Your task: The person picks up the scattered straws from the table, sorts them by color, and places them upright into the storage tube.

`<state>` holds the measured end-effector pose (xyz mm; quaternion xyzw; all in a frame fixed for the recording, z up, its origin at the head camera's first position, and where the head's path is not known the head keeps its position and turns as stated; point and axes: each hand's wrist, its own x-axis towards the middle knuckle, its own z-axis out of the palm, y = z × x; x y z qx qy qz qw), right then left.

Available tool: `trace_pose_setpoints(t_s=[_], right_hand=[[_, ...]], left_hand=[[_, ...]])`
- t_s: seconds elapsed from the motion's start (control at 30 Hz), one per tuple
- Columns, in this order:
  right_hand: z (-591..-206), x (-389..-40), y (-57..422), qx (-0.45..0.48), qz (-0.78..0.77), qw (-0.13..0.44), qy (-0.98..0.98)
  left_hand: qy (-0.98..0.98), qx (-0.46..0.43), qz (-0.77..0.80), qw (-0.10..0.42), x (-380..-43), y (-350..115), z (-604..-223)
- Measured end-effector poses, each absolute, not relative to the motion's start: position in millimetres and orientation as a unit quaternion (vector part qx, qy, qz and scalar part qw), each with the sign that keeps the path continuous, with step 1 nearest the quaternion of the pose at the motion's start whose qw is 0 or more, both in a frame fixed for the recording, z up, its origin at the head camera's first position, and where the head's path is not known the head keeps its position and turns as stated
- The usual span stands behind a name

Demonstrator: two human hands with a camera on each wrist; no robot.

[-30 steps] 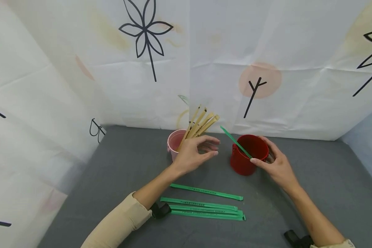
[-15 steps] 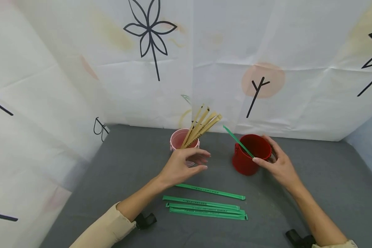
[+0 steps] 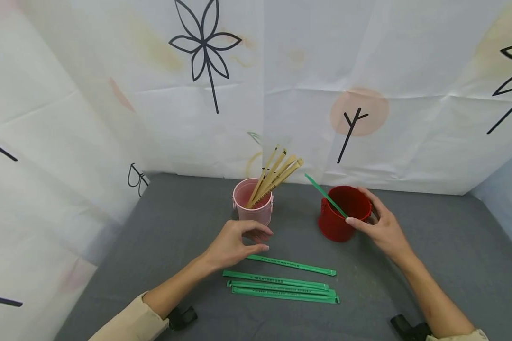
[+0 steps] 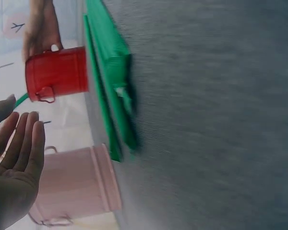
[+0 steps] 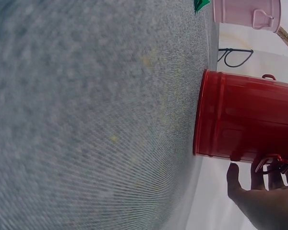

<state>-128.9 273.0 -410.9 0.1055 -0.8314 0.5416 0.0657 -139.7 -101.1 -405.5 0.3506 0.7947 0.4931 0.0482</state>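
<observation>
My right hand (image 3: 377,227) grips the right side of a small red bucket (image 3: 336,231), its thumb at the near rim and its fingers behind. One green paper-wrapped straw (image 3: 324,194) leans out of that bucket toward the back left. My left hand (image 3: 234,244) hovers with nothing in it, fingers loosely bent and thumb apart. It is in front of a pink bucket (image 3: 256,215) and covers the left end of a green wrapped straw (image 3: 294,265) on the table. Several tan wrapped straws (image 3: 273,177) stand slanted in the pink bucket.
Several more green straws (image 3: 281,288) lie side by side on the grey tabletop (image 3: 175,227), nearer to me. Behind the table hangs a white cloth (image 3: 298,118) with printed plants. A black wrist camera (image 3: 182,318) sits by my left sleeve.
My left hand has drawn back from beside the pink bucket, toward me and to the left, uncovering the bucket's front. My right hand and the red bucket have stayed in place.
</observation>
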Motion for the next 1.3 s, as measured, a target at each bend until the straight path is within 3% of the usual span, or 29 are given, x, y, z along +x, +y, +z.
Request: trace_pose_setpoints(t_s=[0.3,0.77,1.3], right_hand=[[-410.0,-128.4,272.5,0.102,0.543,0.062,-0.831],[-409.9,-128.4,271.9,0.094,0.541,0.054,-0.834],[-411.0,-128.6,273.2,0.106,0.543,0.059,-0.831]], left_hand=[[0.819,0.322,0.47,0.074,-142.5,-119.5,-426.6],[0.851,0.266,0.425,0.157,-150.7,-133.5,-442.0],[0.882,0.276,0.361,0.125,-150.0,-127.6,-444.2]])
